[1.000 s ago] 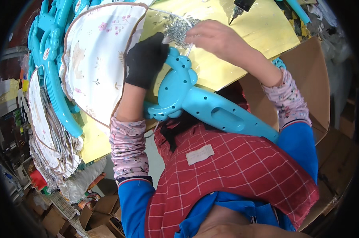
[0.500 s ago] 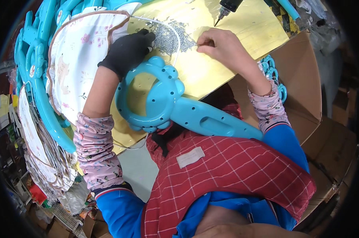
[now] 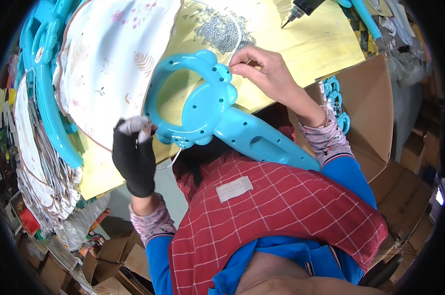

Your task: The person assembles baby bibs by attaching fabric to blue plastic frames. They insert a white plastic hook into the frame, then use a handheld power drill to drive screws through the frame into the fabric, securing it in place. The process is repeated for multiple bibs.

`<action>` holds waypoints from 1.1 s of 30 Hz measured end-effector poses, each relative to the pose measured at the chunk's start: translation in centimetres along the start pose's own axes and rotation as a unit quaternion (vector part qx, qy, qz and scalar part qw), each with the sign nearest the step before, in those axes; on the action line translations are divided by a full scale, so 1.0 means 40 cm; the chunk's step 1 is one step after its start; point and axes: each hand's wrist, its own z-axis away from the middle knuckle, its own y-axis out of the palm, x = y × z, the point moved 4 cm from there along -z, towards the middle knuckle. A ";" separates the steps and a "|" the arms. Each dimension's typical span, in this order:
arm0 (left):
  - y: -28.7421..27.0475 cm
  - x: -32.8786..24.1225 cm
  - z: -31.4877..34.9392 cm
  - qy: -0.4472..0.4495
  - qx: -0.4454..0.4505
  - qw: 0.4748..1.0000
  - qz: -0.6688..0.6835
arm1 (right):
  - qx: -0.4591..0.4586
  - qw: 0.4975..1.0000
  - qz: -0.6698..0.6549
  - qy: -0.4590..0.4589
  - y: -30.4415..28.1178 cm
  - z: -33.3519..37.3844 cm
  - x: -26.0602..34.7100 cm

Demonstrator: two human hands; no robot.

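A turquoise plastic part [image 3: 210,105] with a scalloped ring, a long handle and several small holes lies over the table's near edge, its handle against my apron. My right hand [image 3: 264,73] pinches at the ring's upper right edge, beside a hole; whatever is in the fingertips is too small to make out. Wearing a black glove with bare or wrapped fingertips, my left hand [image 3: 135,157] is closed at the ring's left edge, and what it holds is hidden. A white cord [image 3: 239,37] passes by the right fingertips. Beyond the ring lies a pile of small grey screws [image 3: 222,33].
White printed fabric [image 3: 111,64] with brown trim spreads at the left of the yellow table top [image 3: 296,54]. Further left are stacked turquoise frames [image 3: 47,98]. A black power screwdriver [image 3: 301,10] hangs at the far right. An open cardboard box [image 3: 367,103] stands at the right.
My left hand has left the screw pile and come nearer, down to the ring's left edge. My right hand has moved from beside the pile to the ring. The fabric has shifted nearer.
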 end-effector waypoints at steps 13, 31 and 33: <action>0.062 0.071 0.238 0.210 -0.026 0.927 -0.309 | -0.220 0.967 0.043 -0.125 -0.082 0.008 0.010; 0.244 -0.035 0.178 0.353 0.165 0.876 -0.284 | -0.438 0.885 -0.161 -0.003 -0.332 -0.149 -0.178; 0.338 -0.037 0.152 0.414 0.152 0.845 -0.301 | -0.420 0.895 -0.151 0.031 -0.342 -0.165 -0.173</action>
